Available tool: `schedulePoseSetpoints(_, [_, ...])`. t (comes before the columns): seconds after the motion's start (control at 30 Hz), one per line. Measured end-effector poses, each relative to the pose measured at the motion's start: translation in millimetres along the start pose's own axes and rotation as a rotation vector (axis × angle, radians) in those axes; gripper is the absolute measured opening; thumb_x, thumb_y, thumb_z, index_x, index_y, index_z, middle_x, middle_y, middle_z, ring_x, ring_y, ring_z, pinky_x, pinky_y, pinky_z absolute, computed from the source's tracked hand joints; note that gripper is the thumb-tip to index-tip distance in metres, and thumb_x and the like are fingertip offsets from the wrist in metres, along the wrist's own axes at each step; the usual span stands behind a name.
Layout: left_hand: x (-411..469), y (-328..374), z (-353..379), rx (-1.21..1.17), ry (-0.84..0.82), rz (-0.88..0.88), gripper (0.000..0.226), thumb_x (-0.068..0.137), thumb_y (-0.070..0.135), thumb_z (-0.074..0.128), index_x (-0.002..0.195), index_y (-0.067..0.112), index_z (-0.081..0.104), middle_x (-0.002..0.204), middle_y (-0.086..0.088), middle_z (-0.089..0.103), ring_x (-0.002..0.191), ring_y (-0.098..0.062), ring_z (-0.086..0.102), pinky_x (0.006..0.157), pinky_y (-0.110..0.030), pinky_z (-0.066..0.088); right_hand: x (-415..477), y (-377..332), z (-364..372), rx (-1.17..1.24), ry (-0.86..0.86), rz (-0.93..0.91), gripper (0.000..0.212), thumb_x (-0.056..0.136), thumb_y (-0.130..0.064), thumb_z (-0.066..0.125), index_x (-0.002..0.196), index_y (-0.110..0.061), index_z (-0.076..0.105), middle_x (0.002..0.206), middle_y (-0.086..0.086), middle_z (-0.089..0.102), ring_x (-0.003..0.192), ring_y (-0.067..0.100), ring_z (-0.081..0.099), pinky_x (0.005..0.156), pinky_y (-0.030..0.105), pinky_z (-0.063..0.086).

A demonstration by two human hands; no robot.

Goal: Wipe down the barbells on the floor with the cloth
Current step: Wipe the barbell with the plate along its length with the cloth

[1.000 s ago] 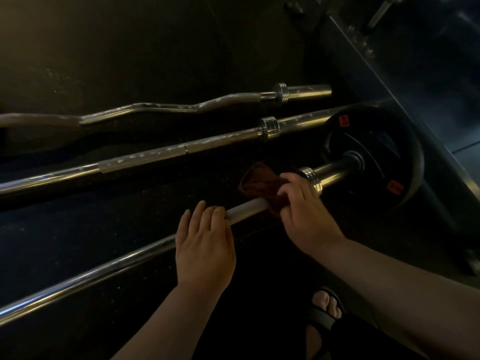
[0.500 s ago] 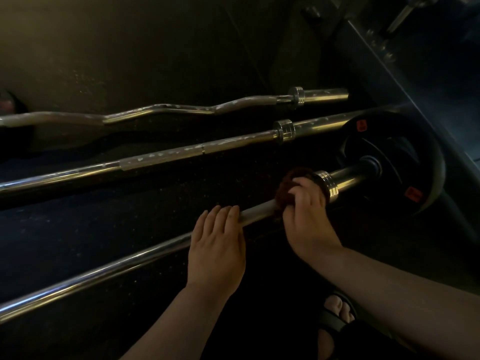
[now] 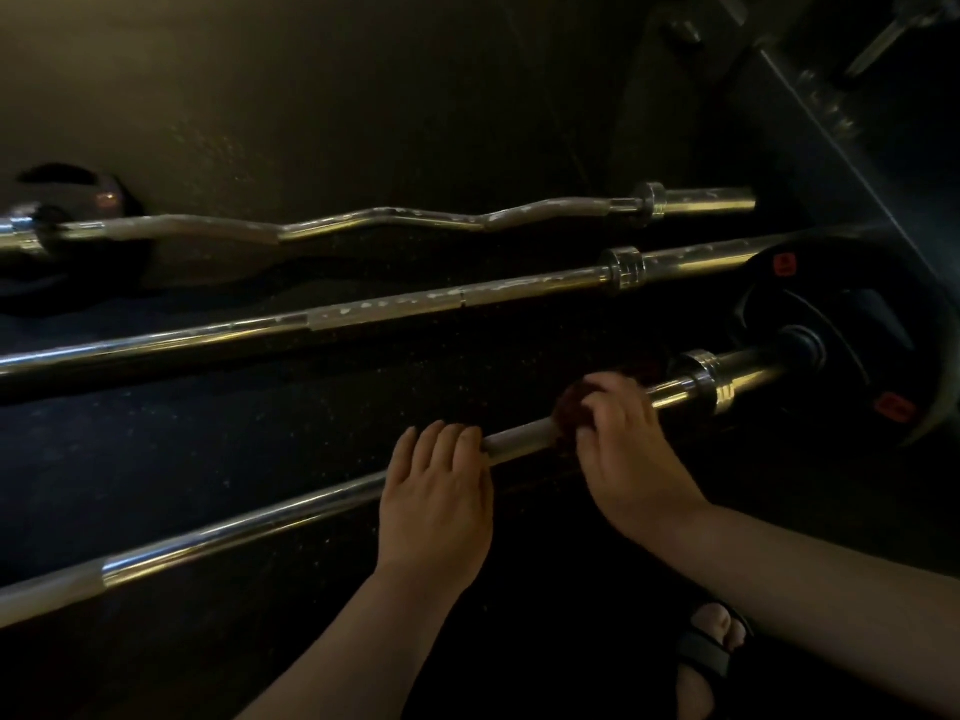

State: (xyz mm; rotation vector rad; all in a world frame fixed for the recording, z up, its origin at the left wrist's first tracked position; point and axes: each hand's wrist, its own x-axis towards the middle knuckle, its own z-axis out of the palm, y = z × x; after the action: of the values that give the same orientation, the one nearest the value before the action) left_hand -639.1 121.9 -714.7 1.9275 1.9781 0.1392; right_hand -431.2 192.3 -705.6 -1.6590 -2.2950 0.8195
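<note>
Dark red cloth (image 3: pixel 571 407), chrome barbell (image 3: pixel 260 522)

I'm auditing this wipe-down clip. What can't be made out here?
Head view only.
Cloth: mostly hidden under the right hand, blurred.
Near bar: left end cut off by the frame edge; a stretch hidden under the left hand.
Middle bar: right end hidden behind the plate.

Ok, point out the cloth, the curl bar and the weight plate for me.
cloth (image 3: pixel 569 407), head view, on the dark red bunch that shows.
curl bar (image 3: pixel 384 216), head view, on the middle bend of its shaft.
weight plate (image 3: pixel 878 309), head view, on its black face above the hub.
</note>
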Motion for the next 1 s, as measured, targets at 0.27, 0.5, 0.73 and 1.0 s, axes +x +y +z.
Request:
schedulePoseSetpoints(0.27, [-9.2,-12.4,-0.2,-0.043,0.040,-0.064,0.059,0.101,0.042,0.009,0.138,0.024,0.052,0.142,0.005,0.054,0.142,-0.017,0.039,0.125,-0.043,0.016,5.6,14.5,-22.8,-0.094,-0.011,-0.097,0.024,0.100,-0.024,0.049,0.121,-0.015,0.058,0.141,-0.003,0.044,0.131,0.009,0.043,0.112,0.038,0.043])
schedulePoseSetpoints(0.5, [-16.1,-23.1,0.1,-0.060,0.090,-0.042,0.048,0.100,0.038,0.024,0.128,0.020,0.059,0.133,0.001,0.061,0.134,-0.020,0.049,0.121,-0.040,0.020,2.3,-47.2,7.4,-0.065,-0.193,-0.207,0.027,0.103,-0.017,0.051,0.130,-0.013,0.055,0.152,-0.002,0.034,0.140,0.010,0.033,0.122,0.037,0.029])
schedulePoseSetpoints(0.73, [-30.0,-43.5,-6.3,-0.045,0.095,-0.140,0.046,0.104,0.042,0.018,0.126,0.027,0.055,0.132,0.006,0.056,0.137,-0.016,0.042,0.123,-0.042,0.010,21.2,-37.3,-34.6,-0.207,-0.321,-0.184,0.018,0.104,-0.028,0.049,0.117,-0.018,0.056,0.138,-0.007,0.043,0.117,0.009,0.051,0.098,0.028,0.046])
schedulePoseSetpoints(1.0, [-30.0,-41.1,-5.4,-0.067,0.108,-0.152,0.038,0.103,0.041,0.024,0.116,0.027,0.057,0.121,0.008,0.059,0.127,-0.015,0.048,0.121,-0.041,0.020,29.0,-97.3,2.8,-0.201,-0.515,-0.213,0.026,0.107,-0.030,0.045,0.131,-0.021,0.047,0.131,-0.010,0.037,0.119,0.011,0.043,0.101,0.028,0.037])
